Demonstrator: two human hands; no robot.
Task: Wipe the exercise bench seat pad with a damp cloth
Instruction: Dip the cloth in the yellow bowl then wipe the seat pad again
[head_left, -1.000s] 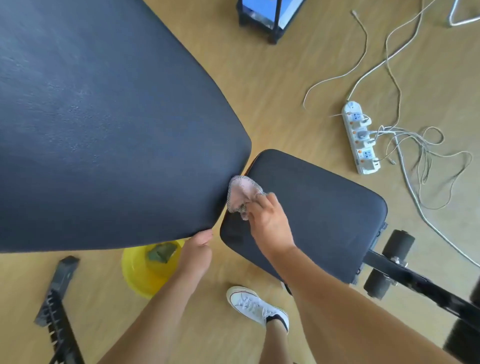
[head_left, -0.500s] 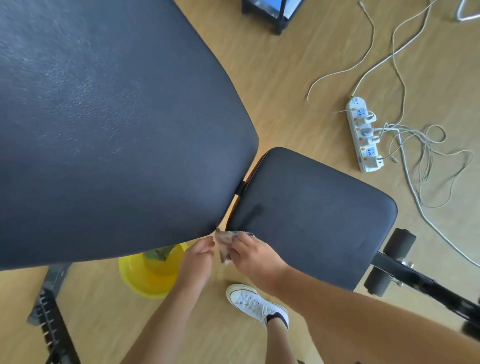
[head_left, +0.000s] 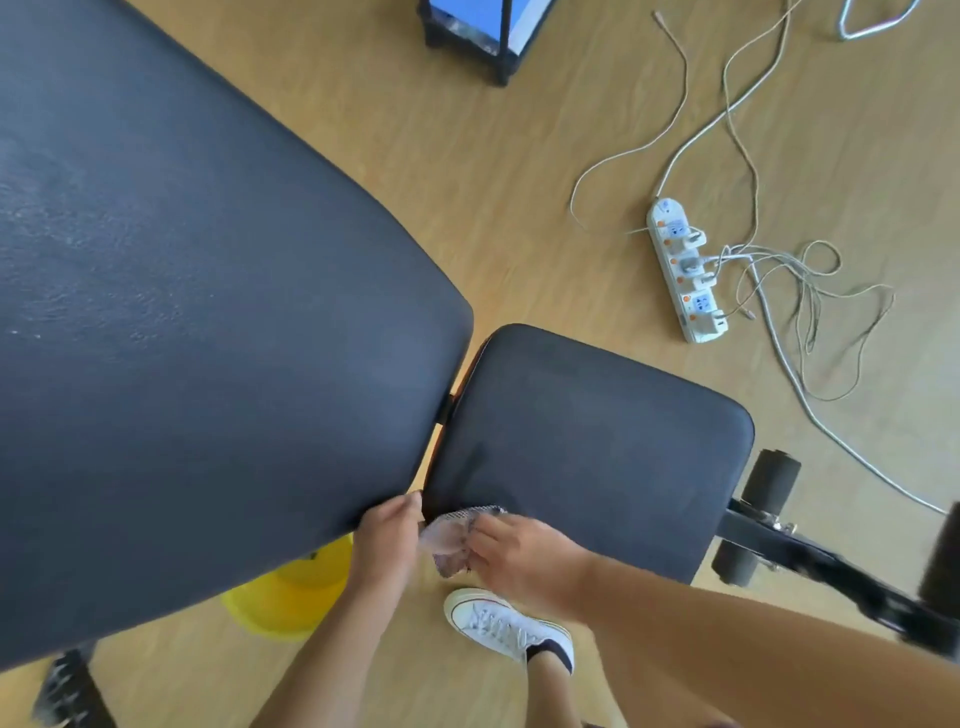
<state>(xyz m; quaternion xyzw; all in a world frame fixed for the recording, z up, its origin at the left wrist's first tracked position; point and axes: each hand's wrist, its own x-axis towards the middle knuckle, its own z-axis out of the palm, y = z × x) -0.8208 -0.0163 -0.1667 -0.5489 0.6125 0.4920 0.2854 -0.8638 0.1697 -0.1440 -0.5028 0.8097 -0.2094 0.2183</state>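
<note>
no readable text, labels or numbers

Seat pad (head_left: 587, 457): dark, matte, rounded corners, roughly flat; a darker patch shows toward its near-left corner. Cloth (head_left: 449, 535): small, pale pinkish, mesh-textured, crumpled, lying at the pad's near-left corner and hanging past its edge, pinched between both hands.

We see the backrest (head_left: 208, 338) left of the seat pad (head_left: 587, 457), our cloth (head_left: 449, 535) at the pad's near corner between our hands. A bowl (head_left: 291, 597) lies under the backrest, a power strip (head_left: 685, 273) beyond the pad.
</note>
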